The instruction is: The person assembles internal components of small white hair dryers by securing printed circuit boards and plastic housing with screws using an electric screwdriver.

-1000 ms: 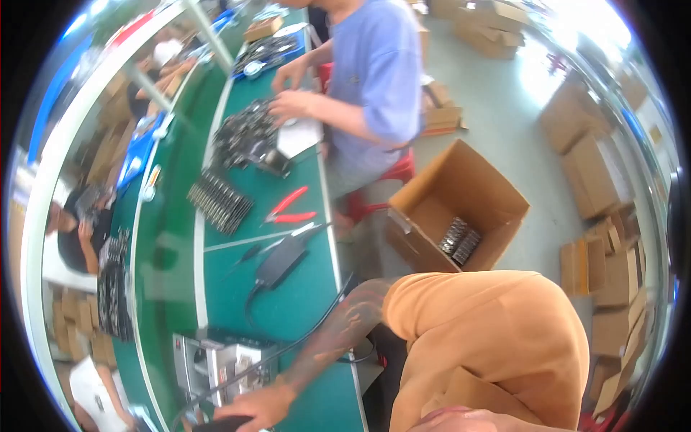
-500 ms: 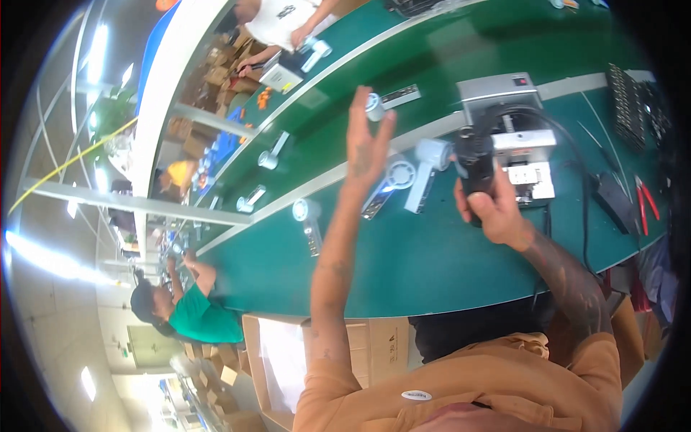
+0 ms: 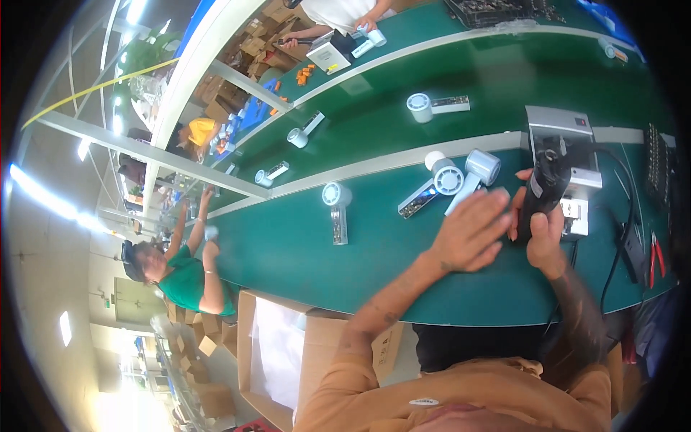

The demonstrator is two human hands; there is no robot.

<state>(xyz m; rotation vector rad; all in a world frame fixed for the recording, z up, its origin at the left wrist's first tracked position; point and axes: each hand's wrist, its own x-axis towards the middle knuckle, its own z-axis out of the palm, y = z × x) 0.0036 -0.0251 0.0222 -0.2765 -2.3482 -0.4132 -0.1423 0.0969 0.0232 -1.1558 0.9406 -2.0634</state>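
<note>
My right hand is wrapped round a black corded electric screwdriver, held upright in front of a silver metal machine. Beside it, my left hand has its fingers stretched out and holds nothing I can see. Just beyond those fingers lies a pale blue handheld fan, its handle partly hidden by the hand. Another fan rests next to it, with circuit parts showing in its handle. Farther left on the green bench is a third such fan.
More fans lie on the green strip beyond a pale rail. Red-handled pliers and a black power adapter are at the right. An open carton stands below the bench edge. Co-workers are at the left and far side.
My left hand has come back from a fan on the far strip to beside my right hand. That fan now lies there alone. The view has shifted.
</note>
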